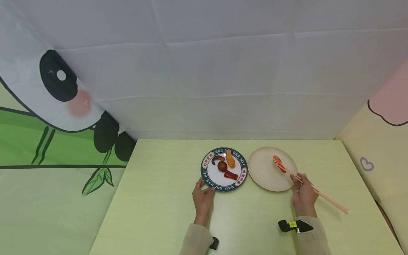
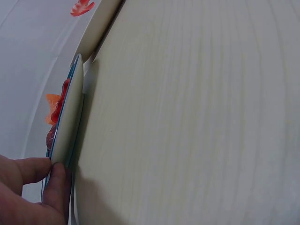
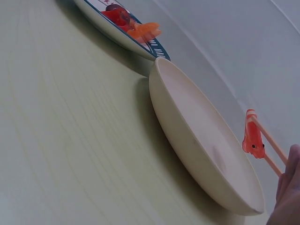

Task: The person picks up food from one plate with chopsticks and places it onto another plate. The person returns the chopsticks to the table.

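My left hand (image 1: 203, 200) pinches the near-left rim of a white plate with a dark green lettered border (image 1: 223, 187). On that plate lie a round brown piece (image 1: 222, 166), a curved dark brown piece (image 1: 218, 158), an orange-yellow piece (image 1: 230, 159) and a red piece (image 1: 231, 175). To its right stands a plain cream plate (image 1: 262, 166). My right hand (image 1: 304, 194) holds a pair of light wooden chopsticks (image 1: 333, 202) at the cream plate's right side. Their tips grip a red-orange shrimp piece (image 3: 253, 136), raised over that plate in the right wrist view.
Both plates stand side by side toward the back of a pale wood-grain table (image 1: 153, 198). Behind it hangs a white cloth wall (image 1: 204, 88). Printed cloth panels line the left and right sides. Each wrist wears a black strap device (image 1: 294, 225).
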Demonstrator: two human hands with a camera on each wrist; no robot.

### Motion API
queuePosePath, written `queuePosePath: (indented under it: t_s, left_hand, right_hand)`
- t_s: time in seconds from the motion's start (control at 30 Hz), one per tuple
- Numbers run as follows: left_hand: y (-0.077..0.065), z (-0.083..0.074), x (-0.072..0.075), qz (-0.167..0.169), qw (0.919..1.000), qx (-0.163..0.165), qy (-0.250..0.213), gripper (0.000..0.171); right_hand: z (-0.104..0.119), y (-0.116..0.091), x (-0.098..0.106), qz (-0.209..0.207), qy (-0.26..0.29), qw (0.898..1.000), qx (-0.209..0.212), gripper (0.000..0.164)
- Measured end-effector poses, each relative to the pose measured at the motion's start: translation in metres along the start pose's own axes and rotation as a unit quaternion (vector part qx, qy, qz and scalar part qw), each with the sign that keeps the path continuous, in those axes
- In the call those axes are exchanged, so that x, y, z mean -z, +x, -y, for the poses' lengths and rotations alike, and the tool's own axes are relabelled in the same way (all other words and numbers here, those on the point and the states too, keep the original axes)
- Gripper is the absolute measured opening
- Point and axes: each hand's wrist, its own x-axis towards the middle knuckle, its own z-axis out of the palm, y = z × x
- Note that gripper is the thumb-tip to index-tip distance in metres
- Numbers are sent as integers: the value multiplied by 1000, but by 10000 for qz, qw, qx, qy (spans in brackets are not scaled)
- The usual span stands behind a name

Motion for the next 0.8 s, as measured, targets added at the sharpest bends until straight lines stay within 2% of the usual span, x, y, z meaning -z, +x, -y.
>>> queuePosePath:
  t_s: [0.4, 0.8]
  left_hand:
    - [-1, -2, 1, -3, 10000, 36, 9, 68]
    - [-1, -2, 1, -12, 10000, 67, -33, 67]
  right_hand:
    - [3, 5, 1, -182, 64, 9998, 71, 18]
    - [6, 9, 1, -330, -180, 9990, 245, 16]
